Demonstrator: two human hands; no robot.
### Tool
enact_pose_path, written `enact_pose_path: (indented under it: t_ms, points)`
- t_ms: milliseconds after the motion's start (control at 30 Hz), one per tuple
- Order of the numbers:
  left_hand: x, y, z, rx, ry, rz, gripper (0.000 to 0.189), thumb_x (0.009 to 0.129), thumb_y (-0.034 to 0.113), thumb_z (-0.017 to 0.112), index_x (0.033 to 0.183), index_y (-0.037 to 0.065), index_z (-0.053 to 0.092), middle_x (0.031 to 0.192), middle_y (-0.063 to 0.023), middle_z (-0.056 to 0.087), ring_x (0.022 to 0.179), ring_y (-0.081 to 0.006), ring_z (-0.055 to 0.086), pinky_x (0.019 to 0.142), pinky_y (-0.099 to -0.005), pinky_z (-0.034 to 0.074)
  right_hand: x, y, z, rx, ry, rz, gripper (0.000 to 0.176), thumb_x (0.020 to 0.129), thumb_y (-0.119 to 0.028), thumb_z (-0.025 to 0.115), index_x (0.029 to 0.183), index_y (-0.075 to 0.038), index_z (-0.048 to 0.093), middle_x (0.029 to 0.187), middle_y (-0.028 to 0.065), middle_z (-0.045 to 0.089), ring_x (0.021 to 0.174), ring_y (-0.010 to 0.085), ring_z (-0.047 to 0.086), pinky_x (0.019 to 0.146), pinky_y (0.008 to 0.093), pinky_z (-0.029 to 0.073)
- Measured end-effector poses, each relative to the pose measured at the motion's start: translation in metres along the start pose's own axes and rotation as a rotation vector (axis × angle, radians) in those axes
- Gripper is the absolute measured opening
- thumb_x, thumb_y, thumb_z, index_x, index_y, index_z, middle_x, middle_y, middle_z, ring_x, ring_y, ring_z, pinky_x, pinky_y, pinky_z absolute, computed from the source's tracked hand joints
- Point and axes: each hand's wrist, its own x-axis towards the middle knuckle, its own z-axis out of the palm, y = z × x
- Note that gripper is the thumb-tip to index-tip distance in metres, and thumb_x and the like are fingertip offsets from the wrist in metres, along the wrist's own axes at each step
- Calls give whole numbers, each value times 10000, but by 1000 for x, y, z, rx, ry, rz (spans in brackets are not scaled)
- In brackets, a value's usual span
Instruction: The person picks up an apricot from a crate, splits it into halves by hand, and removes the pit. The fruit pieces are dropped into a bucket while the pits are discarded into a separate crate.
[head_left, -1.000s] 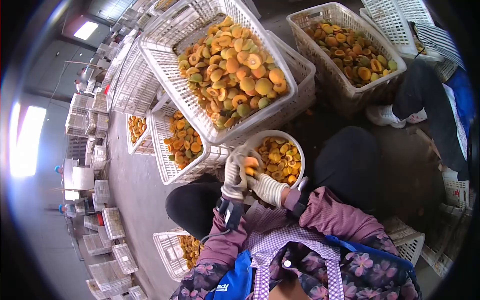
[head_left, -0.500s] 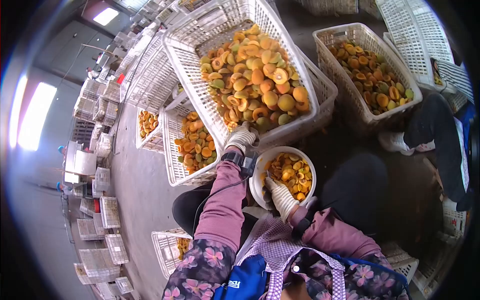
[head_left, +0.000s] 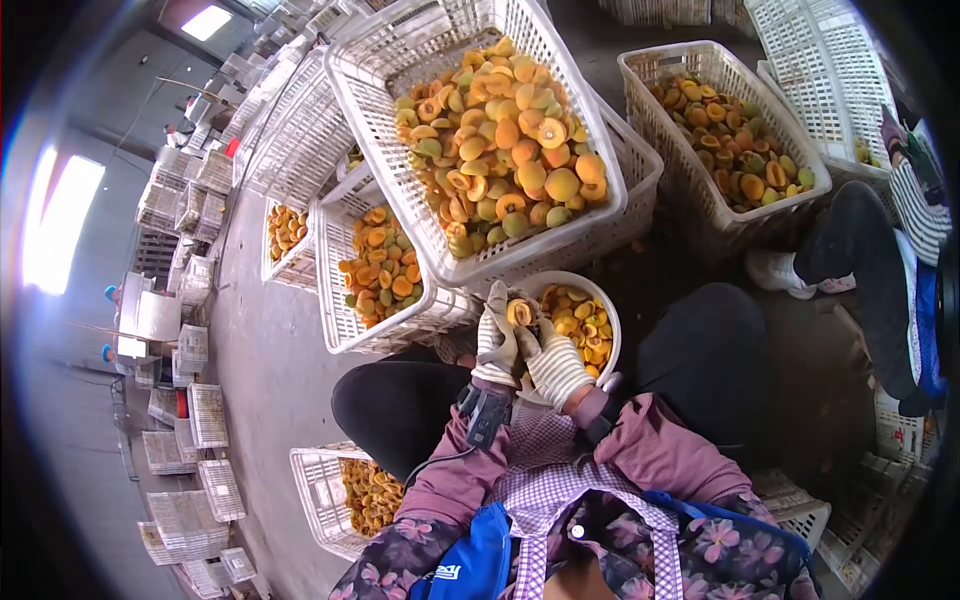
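My left hand (head_left: 495, 342), in a striped work glove, is closed on a halved apricot (head_left: 519, 313) with its cut face up. My right hand (head_left: 556, 368), gloved the same way, meets the left at that apricot, fingers bent against its near side. Whether a small tool sits in the right fingers is hidden. Both hands are over the left rim of a white bucket (head_left: 612, 345) holding yellow-orange apricot pieces (head_left: 583, 322). Just beyond them, a large white crate (head_left: 480, 268) is tilted towards me, heaped with halved apricots (head_left: 500, 140).
More fruit-filled crates stand left (head_left: 335, 320), lower left (head_left: 318, 500) and right (head_left: 725, 215). My bent knees flank the bucket. At the right edge sits another person (head_left: 865, 270) with a striped glove. Stacked crates (head_left: 195, 510) line the far left floor.
My left hand has come back from the tilted crate's near edge to the bucket, now with an apricot half. My right hand has lifted from inside the bucket to meet it.
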Motion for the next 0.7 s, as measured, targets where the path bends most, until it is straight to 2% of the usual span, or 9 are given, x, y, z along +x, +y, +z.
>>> enact_pose_path:
  t_ms: [67,200,267,333,400,433,533,600,700]
  points:
    - [-2,4,0,128,80,87,373,959,382,394,928,47,556,718,-49,587,559,-124,547,473,-211,438,0,-12,-8,-86,-49,244,426,902,-332,395,1111,30,478,871,301,589,869,446,572,750,478,463]
    - [9,-4,-10,45,59,-26,369,932,371,466,794,46,573,663,-51,577,517,-118,536,461,-221,423,-2,-27,-19,-220,-203,319,428,900,-334,411,1114,31,479,867,308,588,875,451,569,753,479,459]
    - [9,-5,-14,37,-17,59,371,923,368,487,786,34,571,648,-51,570,527,-125,538,472,-232,421,-6,-2,-2,42,-183,233,439,897,-348,422,1114,29,481,879,327,573,901,464,553,754,493,449]
    - [9,4,-20,90,-97,88,404,921,379,484,751,23,569,629,-53,563,536,-134,541,483,-243,416,-12,20,14,58,-171,174,442,892,-369,452,1116,11,492,805,260,612,795,399,605,690,438,474]
    - [11,14,-22,410,-415,262,420,923,374,465,719,21,567,624,-59,567,534,-133,535,496,-239,409,-14,6,14,566,-294,336,408,896,-381,476,1074,-18,531,708,121,609,618,248,595,553,346,470]
    - [15,7,-32,140,-463,27,396,916,335,463,719,10,571,645,-75,579,560,-137,544,535,-240,420,-19,-10,-6,661,-444,534,337,901,-395,498,979,-73,564,631,7,538,484,119,483,444,253,407]
    - [21,12,-31,52,-682,46,264,910,217,454,836,-3,580,697,-91,597,581,-135,550,582,-253,449,-17,-40,-30,1010,-567,751,310,905,-416,495,888,-111,551,573,-14,483,409,111,412,389,234,349]
    - [52,-35,-87,742,248,399,177,890,139,458,997,23,537,848,-82,602,717,-169,569,695,-307,481,-19,-47,-36,1252,-666,804,313,897,-435,505,850,-127,532,530,-38,416,375,95,343,373,219,308]
    - [71,11,-60,111,95,343,246,880,254,460,981,48,549,824,-79,599,703,-172,557,659,-294,462,-25,-53,-34,1536,-457,785,355,888,-461,502,830,-112,519,522,-27,397,376,96,325,373,223,294]
